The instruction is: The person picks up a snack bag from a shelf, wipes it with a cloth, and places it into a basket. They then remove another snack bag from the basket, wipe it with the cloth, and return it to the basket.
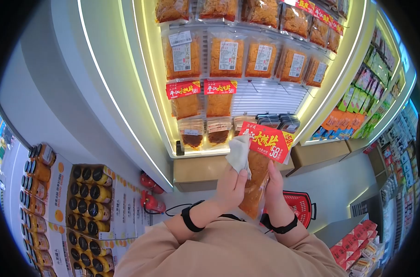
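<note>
A clear snack packet with orange-brown food inside and a red header card is held up in front of my chest. My right hand grips its right edge, the thumb lying up along the front. With closed fingers, my left hand holds a crumpled white cloth against the packet's upper left side, overlapping part of the red card. Just beyond stands the lit display, where two similar red-topped packets hang.
Rows of bagged orange snacks hang above. A red shopping basket sits on the floor at right, near red boxes. Cartons of black-lidded jars are stacked at left, beside red fire extinguishers.
</note>
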### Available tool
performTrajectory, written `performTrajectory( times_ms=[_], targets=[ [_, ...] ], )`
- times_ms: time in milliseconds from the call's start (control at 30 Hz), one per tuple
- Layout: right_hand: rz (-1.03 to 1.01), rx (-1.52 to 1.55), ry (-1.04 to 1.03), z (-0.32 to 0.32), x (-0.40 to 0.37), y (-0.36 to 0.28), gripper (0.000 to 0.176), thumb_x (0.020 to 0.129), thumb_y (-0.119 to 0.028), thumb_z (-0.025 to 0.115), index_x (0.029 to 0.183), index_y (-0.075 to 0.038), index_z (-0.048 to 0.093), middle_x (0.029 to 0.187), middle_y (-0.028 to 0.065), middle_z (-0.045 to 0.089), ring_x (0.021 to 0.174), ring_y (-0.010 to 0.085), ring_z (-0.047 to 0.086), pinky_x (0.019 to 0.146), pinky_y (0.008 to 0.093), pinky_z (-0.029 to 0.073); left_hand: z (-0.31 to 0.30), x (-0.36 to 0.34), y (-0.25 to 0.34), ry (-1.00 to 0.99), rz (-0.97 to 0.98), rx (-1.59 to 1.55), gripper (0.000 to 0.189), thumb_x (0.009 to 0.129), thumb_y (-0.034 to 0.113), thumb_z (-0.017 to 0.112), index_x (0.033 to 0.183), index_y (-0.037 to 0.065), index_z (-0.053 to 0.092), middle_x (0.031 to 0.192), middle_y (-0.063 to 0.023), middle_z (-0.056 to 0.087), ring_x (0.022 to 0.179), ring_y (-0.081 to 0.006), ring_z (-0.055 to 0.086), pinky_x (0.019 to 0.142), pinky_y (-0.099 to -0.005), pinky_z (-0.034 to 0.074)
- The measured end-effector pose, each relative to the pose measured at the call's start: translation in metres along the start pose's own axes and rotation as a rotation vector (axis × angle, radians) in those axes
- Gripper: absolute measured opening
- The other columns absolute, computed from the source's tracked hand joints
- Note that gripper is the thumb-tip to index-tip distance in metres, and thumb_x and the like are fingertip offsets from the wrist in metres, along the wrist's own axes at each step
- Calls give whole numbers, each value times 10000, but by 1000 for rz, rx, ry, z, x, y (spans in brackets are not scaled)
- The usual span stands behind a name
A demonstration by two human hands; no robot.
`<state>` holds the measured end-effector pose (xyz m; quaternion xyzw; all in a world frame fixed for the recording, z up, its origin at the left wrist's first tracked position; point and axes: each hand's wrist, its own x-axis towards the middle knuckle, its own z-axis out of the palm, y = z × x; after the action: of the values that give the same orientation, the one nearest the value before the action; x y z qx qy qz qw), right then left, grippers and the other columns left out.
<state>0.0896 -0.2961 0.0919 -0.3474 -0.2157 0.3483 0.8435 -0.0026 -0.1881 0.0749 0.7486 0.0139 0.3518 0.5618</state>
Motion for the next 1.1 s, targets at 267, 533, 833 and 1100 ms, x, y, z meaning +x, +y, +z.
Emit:
performTrajectory(
  times_ms=[267, 533, 833, 1100],
  targets=[
    [-111, -36, 196, 37, 5, -5, 565, 1013, -462, 326, 1406, -56, 342, 1363, 116, 472, 1237, 256, 486, 1033, 395, 394, 11, 25, 22, -110, 348, 309, 441, 954, 217, 412, 1290, -65, 457, 1270, -263, 491, 1196, -458, 446, 1084, -491, 295],
    [-259, 9, 172, 26, 8, -27, 583, 999, -507, 328, 1398, -82, 352, 1350, 109, 484, 1219, 269, 505, 1029, 411, 408, -3, -20, 17, -415, 317, 541, 467, 878, 198, 507, 1250, -84, 480, 1247, -251, 513, 1201, -393, 471, 1121, -499, 271],
    [-381, -32, 203, -15, 28, -68, 528, 1007, -431, 389, 1363, -41, 397, 1321, 114, 507, 1211, 246, 511, 1001, 396, 423, -38, -26, -32, -289, -74, 344, 413, 936, 172, 454, 1283, -52, 465, 1239, -231, 530, 1188, -381, 490, 1057, -442, 348],
    [-93, -117, 43, 9, 9, -4, 527, 1018, -407, 364, 1393, -38, 356, 1370, 112, 474, 1257, 246, 475, 1042, 402, 381, -19, 89, -27, 102, 198, 46, 418, 999, 202, 373, 1339, -38, 417, 1325, -257, 464, 1242, -420, 424, 1044, -417, 336]
  ],
)
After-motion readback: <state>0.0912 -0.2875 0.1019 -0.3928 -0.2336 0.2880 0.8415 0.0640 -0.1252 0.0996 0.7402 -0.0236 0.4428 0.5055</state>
